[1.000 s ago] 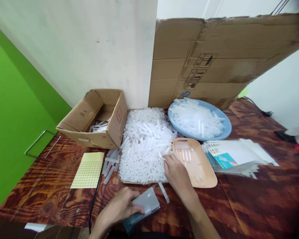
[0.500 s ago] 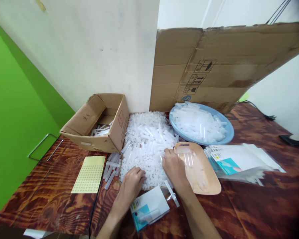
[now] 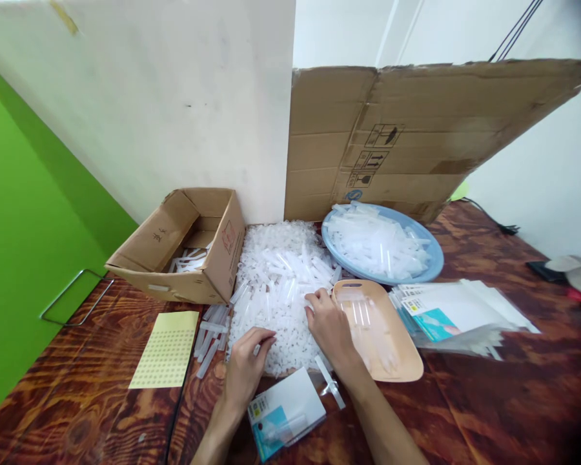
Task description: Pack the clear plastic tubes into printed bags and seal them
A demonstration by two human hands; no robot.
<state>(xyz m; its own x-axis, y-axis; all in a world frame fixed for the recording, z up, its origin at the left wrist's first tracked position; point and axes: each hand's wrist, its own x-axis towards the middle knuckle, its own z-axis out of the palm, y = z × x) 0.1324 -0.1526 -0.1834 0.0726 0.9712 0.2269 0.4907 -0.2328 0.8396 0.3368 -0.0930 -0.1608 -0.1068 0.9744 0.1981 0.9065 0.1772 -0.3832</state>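
A heap of small clear plastic tubes (image 3: 283,284) lies on a flat piece of cardboard at the middle of the wooden table. My left hand (image 3: 246,367) rests at the heap's near edge with its fingers curled on a small tube. My right hand (image 3: 328,326) lies on the heap's right side, fingers bent into the tubes, beside a tan plastic tray (image 3: 382,329) holding a few tubes. A flat packet with a blue and white label (image 3: 283,413) lies on the table between my forearms.
An open cardboard box (image 3: 184,248) with some tubes stands at the left. A blue basin (image 3: 428,248) full of tubes sits behind the tray. A stack of bagged packets (image 3: 458,313) lies at the right, a yellow sticker sheet (image 3: 167,349) at the left. Cardboard leans on the wall.
My left hand has let go of the labelled packet, left it on the table and moved forward to the heap. My right hand has shifted slightly further into the tubes.
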